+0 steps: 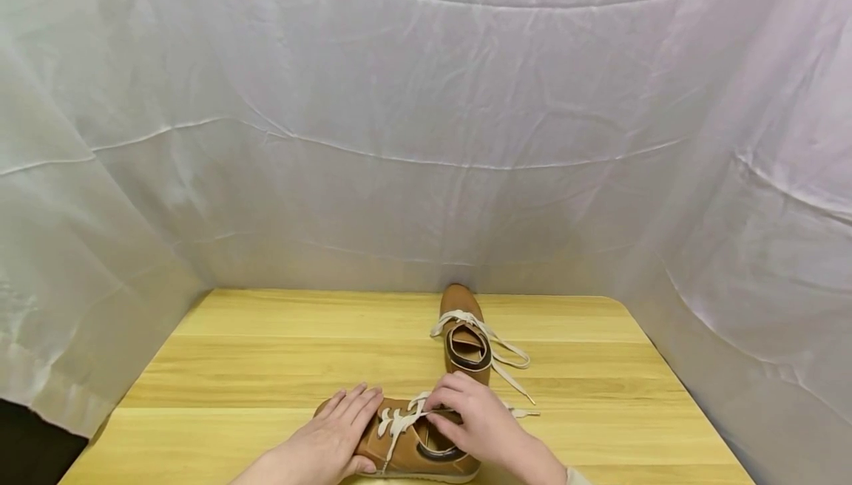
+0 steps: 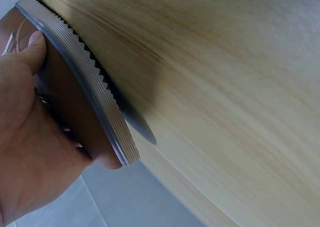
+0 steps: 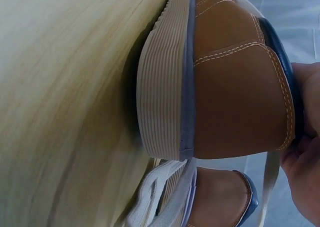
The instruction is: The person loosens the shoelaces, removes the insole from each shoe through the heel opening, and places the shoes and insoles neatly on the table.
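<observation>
A brown lace-up shoe (image 1: 406, 455) lies at the table's front with its toe to the left. My left hand (image 1: 333, 429) rests across its forefoot, fingers straight over the top and thumb against the near side. The thumb presses just above the ribbed sole (image 2: 95, 82) in the left wrist view. At the shoe's opening my right hand (image 1: 475, 418) pinches the off-white shoelace (image 1: 398, 423) between thumb and curled fingers. One lace end hangs down the near side; another pokes out right of the hand. In the right wrist view my hand (image 3: 307, 152) meets the dark collar (image 3: 285, 72).
A second brown shoe (image 1: 459, 300) stands behind, toe toward the grey cloth backdrop (image 1: 426, 204), its loose laces (image 1: 512, 358) trailing right. The wooden table (image 1: 266, 352) is walled by cloth at the back and both sides.
</observation>
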Motion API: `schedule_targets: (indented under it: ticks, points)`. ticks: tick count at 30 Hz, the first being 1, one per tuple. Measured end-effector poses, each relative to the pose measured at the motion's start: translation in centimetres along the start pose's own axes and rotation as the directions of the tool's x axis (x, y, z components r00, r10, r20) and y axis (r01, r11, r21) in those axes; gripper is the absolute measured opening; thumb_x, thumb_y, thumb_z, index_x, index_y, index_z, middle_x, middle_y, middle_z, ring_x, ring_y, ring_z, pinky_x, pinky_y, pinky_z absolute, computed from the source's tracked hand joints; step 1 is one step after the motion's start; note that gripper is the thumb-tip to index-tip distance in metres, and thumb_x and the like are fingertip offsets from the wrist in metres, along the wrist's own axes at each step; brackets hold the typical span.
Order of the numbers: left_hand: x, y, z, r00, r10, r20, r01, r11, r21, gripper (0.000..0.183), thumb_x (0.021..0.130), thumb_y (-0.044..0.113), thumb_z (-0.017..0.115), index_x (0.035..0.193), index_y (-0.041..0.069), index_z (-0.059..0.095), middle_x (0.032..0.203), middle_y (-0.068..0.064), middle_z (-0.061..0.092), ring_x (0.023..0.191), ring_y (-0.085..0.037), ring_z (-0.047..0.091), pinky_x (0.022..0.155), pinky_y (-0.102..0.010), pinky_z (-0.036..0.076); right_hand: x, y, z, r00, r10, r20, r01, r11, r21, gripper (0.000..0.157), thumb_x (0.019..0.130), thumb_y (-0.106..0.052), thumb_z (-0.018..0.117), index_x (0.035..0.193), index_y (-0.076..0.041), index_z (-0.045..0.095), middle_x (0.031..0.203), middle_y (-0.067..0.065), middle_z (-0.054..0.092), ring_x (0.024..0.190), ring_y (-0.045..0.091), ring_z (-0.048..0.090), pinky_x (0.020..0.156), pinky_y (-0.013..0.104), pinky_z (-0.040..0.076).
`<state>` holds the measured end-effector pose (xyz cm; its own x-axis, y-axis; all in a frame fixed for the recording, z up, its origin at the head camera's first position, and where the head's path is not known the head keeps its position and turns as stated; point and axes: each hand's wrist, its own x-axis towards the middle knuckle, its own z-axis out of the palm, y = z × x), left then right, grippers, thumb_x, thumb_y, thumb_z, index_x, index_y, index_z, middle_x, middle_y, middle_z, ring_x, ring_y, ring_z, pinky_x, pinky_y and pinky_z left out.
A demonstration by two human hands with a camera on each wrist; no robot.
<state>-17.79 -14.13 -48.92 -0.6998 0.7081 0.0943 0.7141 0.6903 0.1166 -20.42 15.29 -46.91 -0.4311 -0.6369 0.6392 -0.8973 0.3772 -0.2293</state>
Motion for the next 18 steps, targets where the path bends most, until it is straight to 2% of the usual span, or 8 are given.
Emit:
schedule_targets:
  ticks: [11,18]
  points:
    - [0.1,-0.3,0.4,1.000,0.009,-0.022,-0.009,1.000,0.009,0.094,0.096,0.068,0.047,0.156,-0.004,0.037,0.159,-0.020,0.042,0.145,-0.041,0.042,0.113,-0.059,0.041,-0.3,0.3,-0.3,0.999,0.020,-0.026,-0.020,1.000,-0.011,0.026,0.081,-0.001,0.086,0.096,-0.017,0.072,0.098,-0.009,0.066,0.091,0.006,0.061,0.082,0.017,0.051]
    - [0.0,-0.2,0.4,1.000,-0.001,-0.017,0.001,1.000,0.004,0.095,0.096,0.069,0.047,0.156,-0.004,0.037,0.159,-0.020,0.042,0.146,-0.041,0.041,0.113,-0.059,0.040,-0.6,0.8,-1.0,0.997,0.046,-0.058,-0.047,0.999,-0.018,0.029,0.078,0.003,0.086,0.095,-0.015,0.072,0.096,-0.008,0.066,0.086,0.006,0.060,0.078,0.014,0.050]
